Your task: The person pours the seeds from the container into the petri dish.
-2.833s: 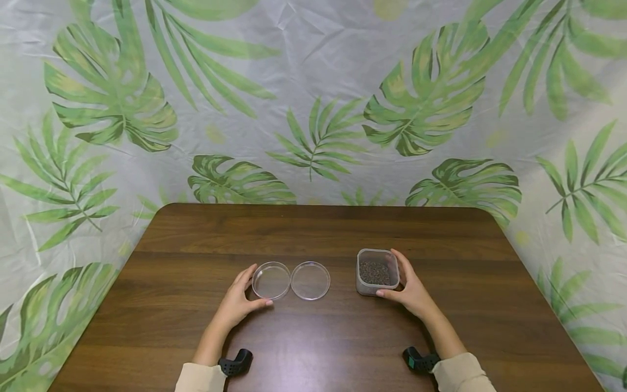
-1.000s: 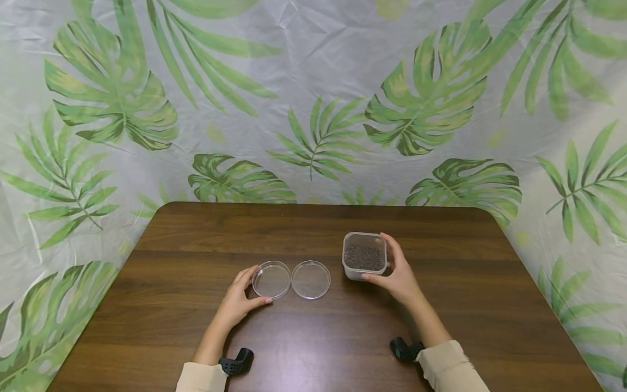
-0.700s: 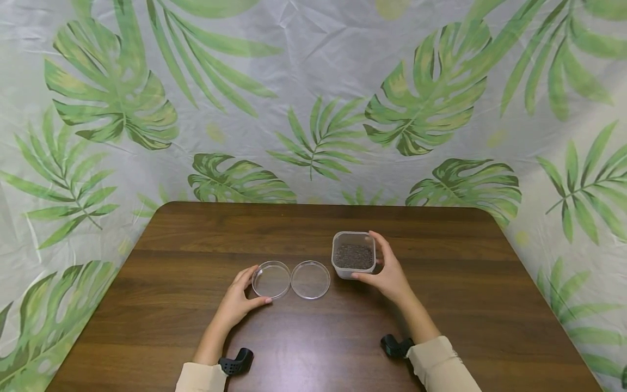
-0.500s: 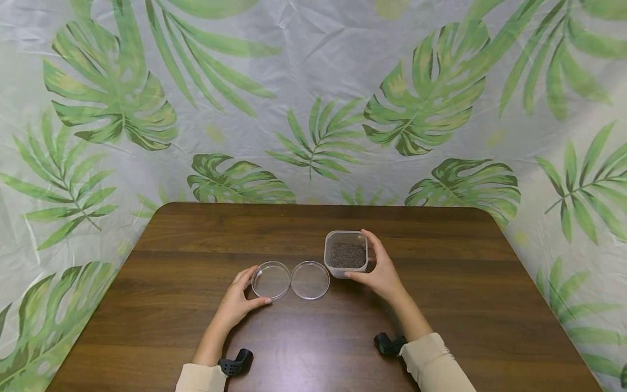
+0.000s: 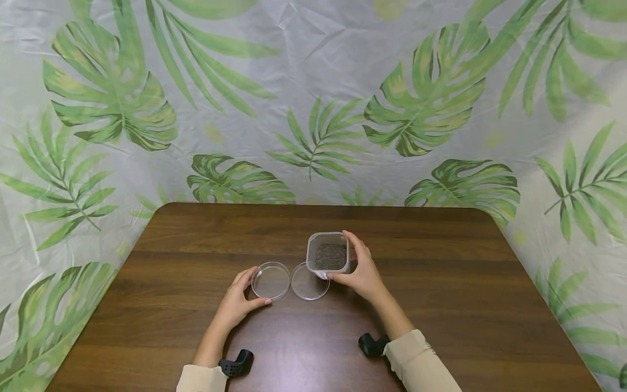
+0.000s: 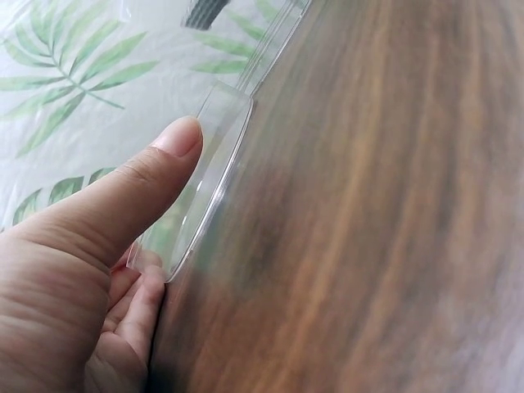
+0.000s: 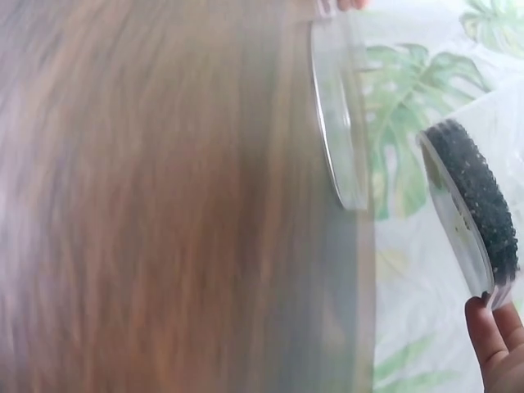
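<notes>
Two clear round petri dish halves lie side by side on the brown table. My left hand (image 5: 236,304) holds the left petri dish (image 5: 271,282) at its edge, thumb on the near side and fingers on the far side; the left wrist view shows the thumb against its clear wall (image 6: 214,184). My right hand (image 5: 366,276) grips a square clear plastic container (image 5: 325,238) by its right side. Dark fine grains (image 5: 331,257) cover its bottom. The container hangs above the table and hides the far right part of the right petri dish (image 5: 307,287).
The wooden table (image 5: 441,294) has rounded far corners. Behind it hangs a pale curtain (image 5: 333,65) printed with green leaves. Black wrist devices (image 5: 237,363) sit on both forearms, next to beige sleeves.
My right hand has lifted the container off the table and carried it left, from beside the dishes to over the right petri dish. My left hand and both dishes have stayed put.
</notes>
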Tool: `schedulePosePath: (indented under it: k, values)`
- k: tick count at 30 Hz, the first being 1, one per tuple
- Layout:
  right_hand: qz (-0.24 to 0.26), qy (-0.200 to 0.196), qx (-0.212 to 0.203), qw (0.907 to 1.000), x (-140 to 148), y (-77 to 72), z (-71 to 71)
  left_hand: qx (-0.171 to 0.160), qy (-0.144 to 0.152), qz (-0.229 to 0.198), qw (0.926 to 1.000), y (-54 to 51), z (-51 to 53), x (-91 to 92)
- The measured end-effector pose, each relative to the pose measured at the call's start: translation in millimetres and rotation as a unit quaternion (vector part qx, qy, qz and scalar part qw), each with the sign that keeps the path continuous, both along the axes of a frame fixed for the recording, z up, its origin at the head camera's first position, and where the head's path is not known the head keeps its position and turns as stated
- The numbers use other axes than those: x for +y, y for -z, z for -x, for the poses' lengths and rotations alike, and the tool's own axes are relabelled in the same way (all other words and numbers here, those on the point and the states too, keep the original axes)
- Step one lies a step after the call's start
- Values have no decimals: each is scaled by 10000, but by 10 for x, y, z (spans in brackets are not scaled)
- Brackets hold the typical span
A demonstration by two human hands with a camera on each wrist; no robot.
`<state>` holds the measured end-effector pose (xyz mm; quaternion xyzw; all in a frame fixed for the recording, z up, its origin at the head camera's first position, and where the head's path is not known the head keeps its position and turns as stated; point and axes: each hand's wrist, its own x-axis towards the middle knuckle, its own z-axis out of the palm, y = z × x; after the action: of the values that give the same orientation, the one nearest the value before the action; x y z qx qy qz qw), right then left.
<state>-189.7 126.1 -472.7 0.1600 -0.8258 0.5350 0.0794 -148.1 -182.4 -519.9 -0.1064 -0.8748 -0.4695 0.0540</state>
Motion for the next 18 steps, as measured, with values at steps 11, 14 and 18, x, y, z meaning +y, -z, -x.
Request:
schedulePosePath:
  k: [11,14,18]
  values:
    - [-373,-61,365,9986,-204,0,-3,47,8,-6,10000,-7,0,6]
    - [-446,-80,536,9975,-248,5,15,55,12,-47,10000,-11,-3,7]
    - [-521,-81,737,9959,-301,10,38,56,18,-81,9999,-8,-6,6]
